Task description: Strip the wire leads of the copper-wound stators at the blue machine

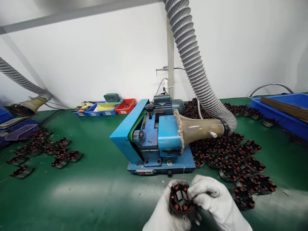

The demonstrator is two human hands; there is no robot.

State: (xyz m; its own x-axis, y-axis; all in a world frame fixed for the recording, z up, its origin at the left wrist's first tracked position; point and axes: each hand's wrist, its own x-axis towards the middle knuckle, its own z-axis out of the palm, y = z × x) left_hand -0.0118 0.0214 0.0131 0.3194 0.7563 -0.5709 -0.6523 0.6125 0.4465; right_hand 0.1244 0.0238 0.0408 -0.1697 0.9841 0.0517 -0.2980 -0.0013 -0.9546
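Note:
In my white-gloved left hand (166,208) is a motor stator (180,199), a round core with copper windings and a dark inner frame. Its open face is turned up towards me, and the left fingers wrap round its side. My right hand (211,197), gloved too, has its thumb and fingertips pinched at the stator's right rim. Whether a wire end lies between those fingertips is hidden. Thin wire ends stick up from the stator's top edge. Both hands are just in front of a blue belt-driven machine (146,144).
A grey ribbed hose (192,54) joins the machine's translucent funnel (199,126). Many stators (243,166) crowd the right side; another group (60,154) lies left. A blue bin (288,120) stands right. Small blue trays (108,112) and a red tray (124,110) stand behind. Another funnel (29,106) hangs left.

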